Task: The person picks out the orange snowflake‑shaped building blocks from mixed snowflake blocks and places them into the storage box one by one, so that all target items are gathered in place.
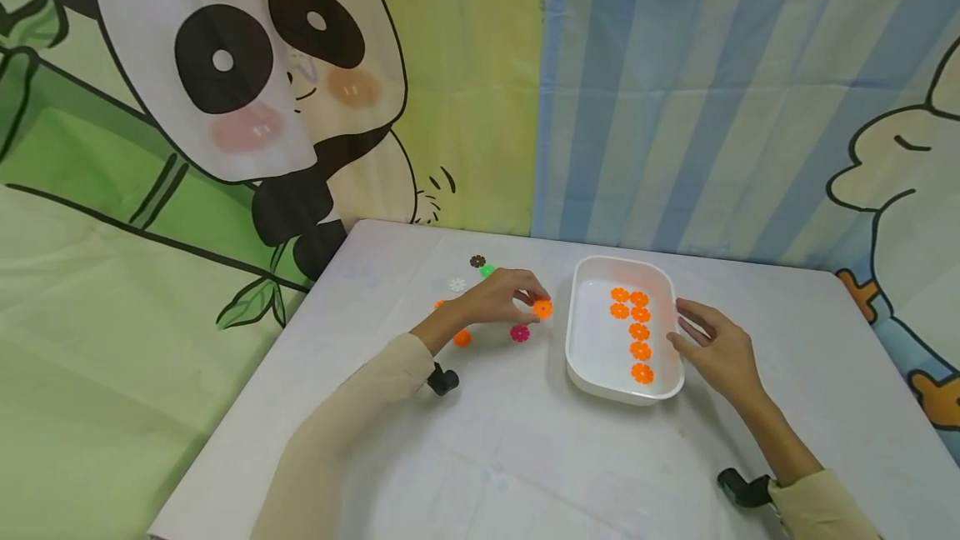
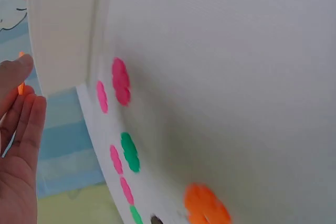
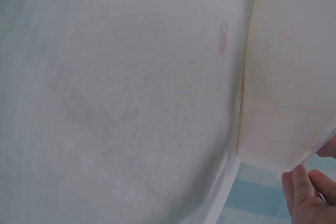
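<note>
My left hand (image 1: 501, 297) pinches an orange flower-shaped piece (image 1: 542, 308) between thumb and fingers, just left of the white plastic tray (image 1: 626, 395). In the left wrist view the same orange piece (image 2: 21, 73) shows edge-on behind the thumb. My right hand (image 1: 720, 350) grips the tray's right rim, thumb and fingertips at its edge; in the right wrist view the fingers (image 3: 303, 184) meet the tray wall (image 3: 289, 77). Inside the tray lie several orange flower-shaped pieces (image 1: 640, 332), most of them in a column, with a couple beside its far end.
Loose flower-shaped pieces lie on the white table (image 1: 525, 457) around my left hand: magenta (image 1: 520, 333), orange (image 1: 462, 338), white (image 1: 457, 284), green (image 1: 487, 271) and dark brown (image 1: 477, 261). The left forearm hides part of this group. Printed curtains (image 1: 465, 90) stand behind the table.
</note>
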`<state>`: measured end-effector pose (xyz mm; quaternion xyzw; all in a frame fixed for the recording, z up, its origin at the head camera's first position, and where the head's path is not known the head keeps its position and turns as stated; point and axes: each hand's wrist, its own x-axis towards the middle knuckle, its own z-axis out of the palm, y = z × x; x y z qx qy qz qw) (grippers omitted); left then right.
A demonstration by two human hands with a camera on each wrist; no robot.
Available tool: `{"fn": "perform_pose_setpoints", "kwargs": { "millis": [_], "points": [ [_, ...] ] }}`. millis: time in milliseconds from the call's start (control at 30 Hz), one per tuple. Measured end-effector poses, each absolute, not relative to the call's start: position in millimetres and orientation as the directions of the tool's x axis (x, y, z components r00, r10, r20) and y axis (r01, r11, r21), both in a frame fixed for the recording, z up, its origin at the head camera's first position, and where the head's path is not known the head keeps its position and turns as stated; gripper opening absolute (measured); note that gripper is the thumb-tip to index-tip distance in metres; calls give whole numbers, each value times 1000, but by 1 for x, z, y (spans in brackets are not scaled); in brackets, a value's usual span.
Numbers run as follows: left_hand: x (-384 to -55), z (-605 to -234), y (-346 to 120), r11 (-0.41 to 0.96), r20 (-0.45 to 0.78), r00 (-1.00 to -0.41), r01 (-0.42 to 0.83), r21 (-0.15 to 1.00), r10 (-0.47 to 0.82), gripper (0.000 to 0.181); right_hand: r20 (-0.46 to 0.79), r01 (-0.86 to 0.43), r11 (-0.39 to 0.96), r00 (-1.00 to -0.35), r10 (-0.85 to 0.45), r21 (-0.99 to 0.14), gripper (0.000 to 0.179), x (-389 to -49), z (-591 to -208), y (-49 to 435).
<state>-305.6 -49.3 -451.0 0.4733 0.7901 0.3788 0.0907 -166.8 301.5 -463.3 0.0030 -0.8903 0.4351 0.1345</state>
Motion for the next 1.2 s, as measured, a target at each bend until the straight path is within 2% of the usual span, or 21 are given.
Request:
{"fn": "perform_pose_setpoints", "kwargs": {
  "millis": [267, 533, 833, 1200],
  "points": [
    [-310, -449, -2, 183, 306, -561, 653, 735, 769, 33, 252, -135, 622, -962, 103, -771, 59, -168, -465, 302],
    [-316, -452, 39, 273, 264, -566, 690, 671, 781, 34, 238, -110, 630, -963, 123, -769, 59, -169, -466, 302],
    [-317, -451, 75, 303, 161, -416, 832, 464, 895, 37, 245, -127, 622, -964, 108, -773, 59, -170, -464, 301],
    [-314, -455, 106, 337, 2, -360, 875, 346, 933, 34, 216, -106, 601, -970, 114, -793, 59, -170, -463, 303]
  ]
}}
